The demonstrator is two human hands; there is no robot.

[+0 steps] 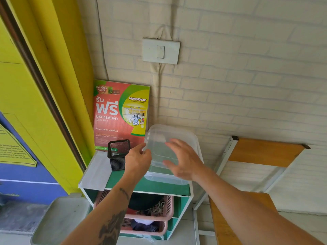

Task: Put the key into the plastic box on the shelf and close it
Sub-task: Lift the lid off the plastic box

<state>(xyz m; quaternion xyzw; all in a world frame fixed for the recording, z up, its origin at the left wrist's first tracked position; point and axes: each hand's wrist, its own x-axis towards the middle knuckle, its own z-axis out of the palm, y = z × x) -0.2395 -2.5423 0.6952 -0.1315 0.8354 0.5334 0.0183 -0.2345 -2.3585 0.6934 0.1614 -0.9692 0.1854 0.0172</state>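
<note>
Plastic box [169, 177] on shelf [159, 189] top, clear, lid [159, 133] tilted up over it. Left hand [138, 160] pinched lid's left edge, fingers closed on rim. Right hand [184, 160] spread open above box, palm down, held nothing visible. Key not seen; could not tell if already inside. Black mesh cup [117, 154] just beside left hand, red laundry poster [120, 114] behind against wall. Pink baskets [164, 207] on lower tiers. Judged step: closing lid. Next probably needed: lid lowered square onto rim, pressed down at the edges.
</note>
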